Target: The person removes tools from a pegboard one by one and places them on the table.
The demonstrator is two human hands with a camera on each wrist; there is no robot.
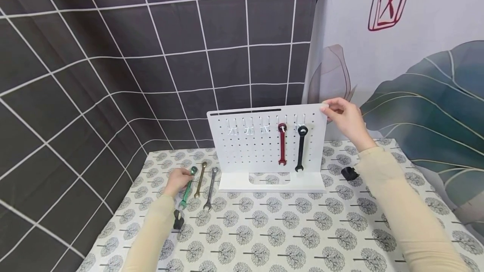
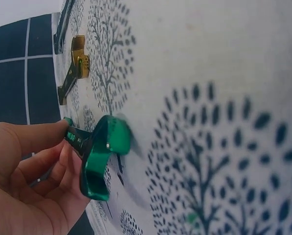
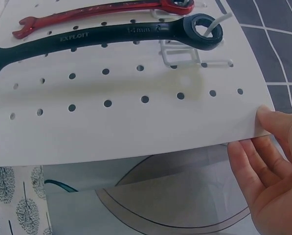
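Note:
My left hand pinches a green ratchet wrench between thumb and fingers; in the left wrist view its open-jaw end points toward the camera, close over the cloth. To its right lie a gold wrench and a grey one. A white pegboard stands upright on its base behind them. The thumb and fingers of my right hand grip its upper right corner. From the board's hooks hang a red wrench and a black wrench, ring ends up.
Several bare white hooks sit left of the red wrench. A tree-patterned cloth covers the table. Small black objects lie near each wrist, one on the right. A dark gridded curtain hangs behind.

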